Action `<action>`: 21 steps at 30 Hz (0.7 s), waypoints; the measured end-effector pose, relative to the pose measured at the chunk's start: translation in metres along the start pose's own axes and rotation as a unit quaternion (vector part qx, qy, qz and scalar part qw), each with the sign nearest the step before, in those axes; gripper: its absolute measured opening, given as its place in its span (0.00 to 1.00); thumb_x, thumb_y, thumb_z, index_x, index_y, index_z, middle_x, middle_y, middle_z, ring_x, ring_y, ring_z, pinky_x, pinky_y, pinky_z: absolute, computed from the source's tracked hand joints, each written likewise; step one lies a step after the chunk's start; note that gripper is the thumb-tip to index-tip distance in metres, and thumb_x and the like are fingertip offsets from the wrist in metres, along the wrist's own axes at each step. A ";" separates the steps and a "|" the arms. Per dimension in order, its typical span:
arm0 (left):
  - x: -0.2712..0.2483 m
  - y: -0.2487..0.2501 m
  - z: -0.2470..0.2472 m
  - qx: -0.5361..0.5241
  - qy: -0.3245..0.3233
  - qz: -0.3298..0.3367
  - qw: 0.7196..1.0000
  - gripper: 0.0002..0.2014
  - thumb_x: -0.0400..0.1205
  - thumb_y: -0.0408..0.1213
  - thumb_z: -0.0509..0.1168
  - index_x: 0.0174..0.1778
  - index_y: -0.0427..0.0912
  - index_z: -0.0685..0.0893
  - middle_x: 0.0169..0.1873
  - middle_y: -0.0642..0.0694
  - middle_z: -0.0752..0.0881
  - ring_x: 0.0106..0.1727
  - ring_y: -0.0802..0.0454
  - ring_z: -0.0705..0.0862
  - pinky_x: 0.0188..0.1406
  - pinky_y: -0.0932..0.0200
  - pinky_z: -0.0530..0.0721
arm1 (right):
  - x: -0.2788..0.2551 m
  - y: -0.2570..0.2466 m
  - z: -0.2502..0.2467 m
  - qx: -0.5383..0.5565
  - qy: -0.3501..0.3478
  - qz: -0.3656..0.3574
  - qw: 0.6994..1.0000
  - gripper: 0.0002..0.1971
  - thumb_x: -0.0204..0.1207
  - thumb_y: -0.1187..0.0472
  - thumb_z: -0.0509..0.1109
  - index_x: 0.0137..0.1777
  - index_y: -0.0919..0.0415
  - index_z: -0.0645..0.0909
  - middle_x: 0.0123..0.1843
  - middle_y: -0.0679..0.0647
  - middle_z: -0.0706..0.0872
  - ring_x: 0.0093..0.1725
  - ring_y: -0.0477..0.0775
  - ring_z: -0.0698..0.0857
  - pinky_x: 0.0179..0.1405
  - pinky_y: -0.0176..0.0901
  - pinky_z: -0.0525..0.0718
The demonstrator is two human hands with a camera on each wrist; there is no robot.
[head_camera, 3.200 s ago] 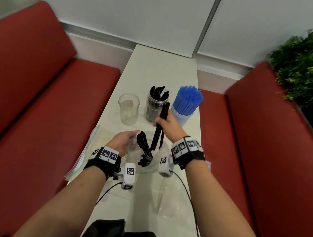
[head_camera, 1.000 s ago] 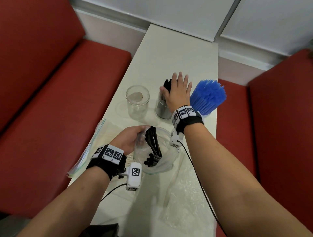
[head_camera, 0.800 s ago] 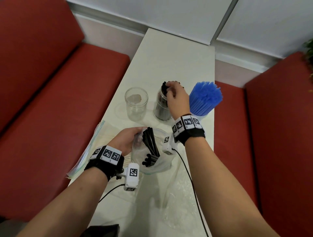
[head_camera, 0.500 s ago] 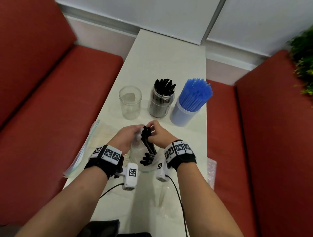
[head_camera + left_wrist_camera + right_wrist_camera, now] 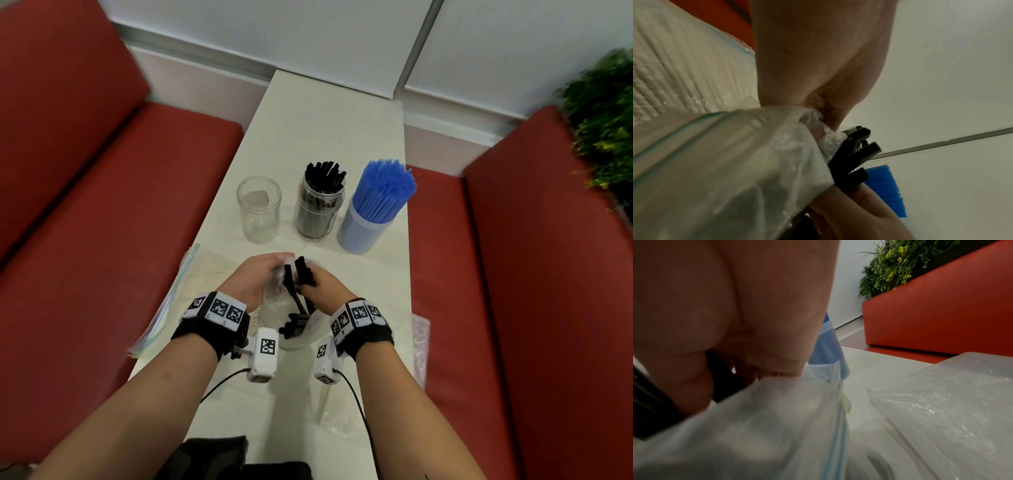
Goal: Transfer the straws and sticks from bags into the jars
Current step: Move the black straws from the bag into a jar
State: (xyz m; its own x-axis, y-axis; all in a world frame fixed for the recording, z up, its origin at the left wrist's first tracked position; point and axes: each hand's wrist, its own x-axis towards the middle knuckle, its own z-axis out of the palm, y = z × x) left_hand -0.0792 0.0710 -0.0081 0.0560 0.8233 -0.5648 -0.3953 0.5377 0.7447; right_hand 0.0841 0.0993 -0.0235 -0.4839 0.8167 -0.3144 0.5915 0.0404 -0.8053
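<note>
Near the table's front, my left hand (image 5: pixel 255 279) grips the rim of a clear zip bag (image 5: pixel 279 310) holding black straws (image 5: pixel 295 323). My right hand (image 5: pixel 320 289) pinches a few of those black straws (image 5: pixel 303 272) where they stick out of the bag's mouth. The left wrist view shows the bag (image 5: pixel 735 162) bunched under my left hand (image 5: pixel 818 68), black straw ends (image 5: pixel 856 155) poking out. Behind stand an empty glass jar (image 5: pixel 259 209), a jar of black straws (image 5: pixel 320 205) and a jar of blue straws (image 5: pixel 375 207).
A flat bag of pale sticks (image 5: pixel 178 294) lies on the white table (image 5: pixel 329 123) at the left edge. An empty crumpled bag (image 5: pixel 419 346) lies at the right. Red benches (image 5: pixel 120 192) flank the narrow table; a green plant (image 5: pixel 603 113) stands at the far right.
My right hand left the black-straw jar, came back to the bag and took hold of more black straws. The left hand kept holding the bag.
</note>
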 end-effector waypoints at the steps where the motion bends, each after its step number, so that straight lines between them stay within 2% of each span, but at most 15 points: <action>1: 0.000 0.001 0.000 -0.002 0.004 -0.003 1.000 0.06 0.84 0.31 0.67 0.52 0.34 0.88 0.51 0.33 0.84 0.50 0.43 0.84 0.51 0.50 0.85 | 0.000 0.000 0.000 -0.008 -0.010 0.007 1.000 0.12 0.77 0.70 0.69 0.60 0.62 0.80 0.55 0.56 0.85 0.56 0.56 0.84 0.59 0.47 0.80; 3: 0.003 0.001 -0.002 -0.007 0.030 -0.008 1.000 0.08 0.85 0.30 0.66 0.49 0.35 0.91 0.52 0.33 0.88 0.47 0.45 0.89 0.46 0.54 0.89 | 0.000 -0.001 0.002 -0.019 -0.022 0.031 0.999 0.11 0.77 0.68 0.71 0.58 0.62 0.79 0.51 0.55 0.84 0.53 0.58 0.85 0.55 0.48 0.81; 4: 0.004 -0.001 -0.002 -0.009 0.043 -0.010 0.999 0.08 0.85 0.30 0.66 0.51 0.35 0.92 0.54 0.34 0.90 0.46 0.47 0.91 0.46 0.54 0.90 | -0.001 -0.001 0.005 -0.021 -0.023 0.038 0.999 0.10 0.78 0.66 0.72 0.57 0.61 0.79 0.50 0.54 0.85 0.52 0.58 0.85 0.53 0.47 0.82; 7: 0.006 -0.003 -0.003 -0.003 0.074 -0.017 0.997 0.11 0.87 0.30 0.65 0.62 0.33 0.88 0.57 0.32 0.90 0.49 0.44 0.91 0.51 0.50 0.89 | -0.004 0.000 0.013 -0.026 -0.026 0.052 0.998 0.14 0.77 0.66 0.72 0.62 0.64 0.81 0.52 0.59 0.89 0.53 0.61 0.87 0.54 0.52 0.84; 9: 0.006 -0.006 -0.004 -0.003 0.080 -0.023 0.997 0.13 0.86 0.31 0.66 0.64 0.31 0.87 0.58 0.31 0.89 0.53 0.41 0.89 0.56 0.48 0.87 | -0.007 0.001 0.018 -0.031 -0.038 0.063 0.997 0.16 0.76 0.68 0.72 0.64 0.64 0.82 0.46 0.54 0.87 0.48 0.57 0.85 0.50 0.46 0.82; 11: 0.006 -0.008 -0.005 -0.004 0.076 -0.031 0.997 0.14 0.85 0.32 0.68 0.65 0.31 0.86 0.56 0.31 0.89 0.54 0.40 0.87 0.56 0.47 0.87 | -0.007 0.001 0.022 -0.049 -0.044 0.079 0.995 0.13 0.77 0.66 0.71 0.61 0.64 0.83 0.40 0.51 0.84 0.45 0.54 0.82 0.47 0.44 0.79; 14: 0.007 -0.010 -0.005 -0.009 0.077 -0.033 0.996 0.14 0.85 0.33 0.68 0.65 0.31 0.87 0.57 0.30 0.89 0.52 0.41 0.88 0.52 0.48 0.87 | -0.007 -0.001 0.028 -0.080 -0.041 0.082 0.993 0.08 0.80 0.63 0.67 0.56 0.63 0.84 0.45 0.59 0.87 0.44 0.55 0.82 0.44 0.41 0.75; 16: 0.009 -0.009 -0.005 -0.011 0.082 -0.023 0.996 0.14 0.86 0.32 0.68 0.64 0.30 0.87 0.59 0.29 0.88 0.54 0.39 0.88 0.57 0.46 0.86 | -0.006 0.000 0.028 -0.065 -0.021 0.077 0.995 0.02 0.80 0.62 0.68 0.49 0.57 0.82 0.42 0.55 0.86 0.43 0.55 0.82 0.39 0.39 0.74; 18: 0.010 -0.006 -0.008 -0.014 0.074 -0.011 0.997 0.14 0.87 0.31 0.65 0.65 0.28 0.86 0.62 0.27 0.87 0.57 0.38 0.87 0.67 0.41 0.83 | -0.005 -0.001 0.023 -0.034 0.011 0.077 0.996 0.03 0.80 0.60 0.70 0.45 0.53 0.80 0.37 0.46 0.83 0.42 0.52 0.83 0.35 0.33 0.74; 21: 0.012 0.001 -0.013 -0.013 0.047 -0.001 0.999 0.16 0.88 0.30 0.61 0.67 0.26 0.84 0.64 0.25 0.85 0.62 0.36 0.86 0.72 0.40 0.79 | 0.001 -0.005 0.009 0.012 0.042 0.070 0.997 0.05 0.78 0.63 0.71 0.48 0.51 0.81 0.39 0.43 0.84 0.40 0.46 0.84 0.37 0.28 0.75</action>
State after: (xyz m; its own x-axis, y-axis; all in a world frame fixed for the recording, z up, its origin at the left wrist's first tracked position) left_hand -0.0913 0.0788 -0.0186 -0.0289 0.8012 -0.5977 -0.4188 0.5332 0.7350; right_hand 0.0744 0.0944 -0.0240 -0.3414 0.8586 -0.3825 0.6338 -0.0902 -0.7682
